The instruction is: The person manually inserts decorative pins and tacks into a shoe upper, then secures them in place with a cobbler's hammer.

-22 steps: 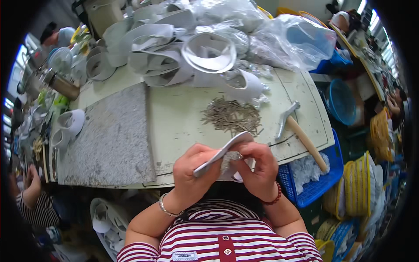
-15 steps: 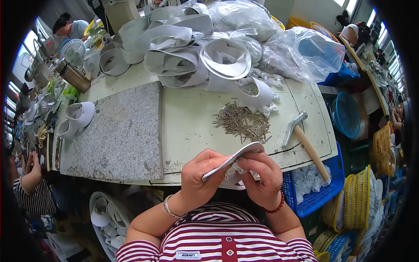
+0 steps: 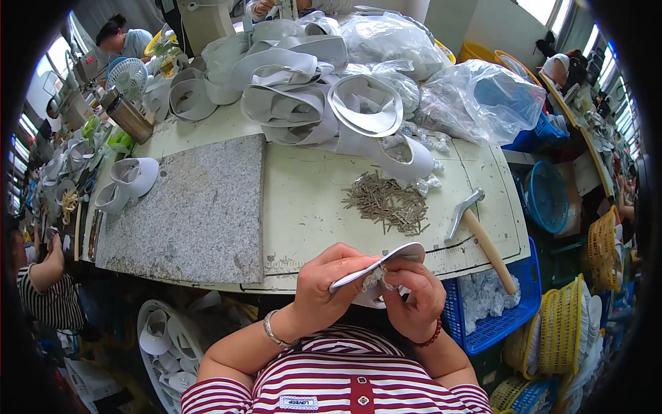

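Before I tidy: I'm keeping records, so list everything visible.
table: 1, pale green, centre
held piece: 1, white, in hands
sparkly strip: 1, whitish, at fingertips
sticks: many, brown, centre
hammer: 1, silver and tan, right
slab: 1, grey, left
curved pieces: many, white, table back, left
bags: several, clear, back right
flask: 1, brown, back left
fan: 1, white, far left
crate: 1, blue, lower right
basin: 1, blue, right
baskets: several, yellow, far right
bin: 1, white, lower left
people: several, varied clothing, edges
left hand, right hand: 2, bare, at held piece
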A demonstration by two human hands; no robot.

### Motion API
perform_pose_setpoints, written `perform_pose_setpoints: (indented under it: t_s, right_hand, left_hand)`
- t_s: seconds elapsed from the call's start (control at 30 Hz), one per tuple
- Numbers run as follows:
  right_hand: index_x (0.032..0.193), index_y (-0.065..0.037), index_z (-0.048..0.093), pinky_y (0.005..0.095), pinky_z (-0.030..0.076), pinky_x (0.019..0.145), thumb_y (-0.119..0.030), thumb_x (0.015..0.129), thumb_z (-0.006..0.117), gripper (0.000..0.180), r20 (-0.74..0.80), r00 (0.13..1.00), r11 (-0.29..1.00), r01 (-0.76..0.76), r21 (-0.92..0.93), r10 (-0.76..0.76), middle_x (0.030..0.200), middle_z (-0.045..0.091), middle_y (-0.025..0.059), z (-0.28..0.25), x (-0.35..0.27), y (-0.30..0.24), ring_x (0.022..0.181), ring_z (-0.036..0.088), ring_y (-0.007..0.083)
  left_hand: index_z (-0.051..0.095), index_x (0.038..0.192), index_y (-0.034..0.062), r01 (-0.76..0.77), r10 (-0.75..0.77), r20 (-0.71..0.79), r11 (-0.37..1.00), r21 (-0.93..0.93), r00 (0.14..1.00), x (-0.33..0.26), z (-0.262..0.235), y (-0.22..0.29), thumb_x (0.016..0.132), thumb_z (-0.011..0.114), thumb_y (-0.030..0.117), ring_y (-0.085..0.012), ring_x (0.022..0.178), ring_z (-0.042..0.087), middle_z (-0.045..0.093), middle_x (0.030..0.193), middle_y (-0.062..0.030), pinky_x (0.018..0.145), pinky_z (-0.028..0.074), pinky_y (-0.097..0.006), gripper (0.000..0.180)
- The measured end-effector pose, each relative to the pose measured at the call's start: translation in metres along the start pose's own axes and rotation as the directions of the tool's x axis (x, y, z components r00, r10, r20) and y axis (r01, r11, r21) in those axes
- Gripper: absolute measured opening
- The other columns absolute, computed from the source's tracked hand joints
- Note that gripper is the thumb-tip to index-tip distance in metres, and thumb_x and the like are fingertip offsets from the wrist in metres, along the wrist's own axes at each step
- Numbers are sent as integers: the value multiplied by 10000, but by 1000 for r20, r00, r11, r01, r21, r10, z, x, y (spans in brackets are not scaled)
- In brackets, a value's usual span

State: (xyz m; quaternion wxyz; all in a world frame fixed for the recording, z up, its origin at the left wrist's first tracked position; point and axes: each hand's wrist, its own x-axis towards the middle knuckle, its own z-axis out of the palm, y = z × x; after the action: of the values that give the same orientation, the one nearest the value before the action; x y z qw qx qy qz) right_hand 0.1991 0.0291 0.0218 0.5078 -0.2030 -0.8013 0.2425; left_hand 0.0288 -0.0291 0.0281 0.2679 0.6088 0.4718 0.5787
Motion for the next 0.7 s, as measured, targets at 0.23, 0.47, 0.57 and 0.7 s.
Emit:
perform_pose_setpoints:
  t_s: [0.23, 0.47, 0.57, 0.7]
  right_hand:
    - [943, -45, 630, 307, 558, 613, 90, 698, 707, 290, 16, 1000, 1000, -10, 5, 10, 947, 711, 145, -1, 2, -2, 699, 694, 251]
    - [924, -59, 650, 285, 525, 568, 36, 731, 717, 226, 74, 991, 958, 127, -256, -112, 965, 715, 127, -5, 4, -12, 729, 696, 228]
    - [903, -64, 653, 282, 525, 575, 35, 739, 709, 200, 100, 982, 939, 183, -292, -161, 974, 717, 119, -6, 7, -12, 743, 696, 215]
    - [894, -52, 652, 288, 533, 568, 65, 728, 698, 208, 85, 993, 977, 101, -189, -87, 935, 720, 136, -8, 8, -10, 694, 693, 227]
  left_hand:
    - [694, 1149, 31, -10, 8, 32, 998, 63, 999, 0, -2, 0, 826, 654, -47, -220, 837, 672, 679, 982, -125, 724, 546, -288, 334]
    - [702, 1164, 40, -96, 95, 19, 993, 70, 995, 1, -2, -1, 827, 627, -95, -144, 768, 635, 665, 950, -86, 632, 512, -247, 371]
    - [680, 1178, 32, -97, 93, 45, 992, 86, 995, 0, -2, 2, 782, 654, -93, -223, 799, 657, 661, 941, -118, 695, 540, -296, 416]
    - [678, 1183, 32, -84, 81, 40, 994, 63, 996, 0, -1, 0, 773, 658, -99, -221, 794, 656, 657, 936, -115, 691, 538, -295, 430]
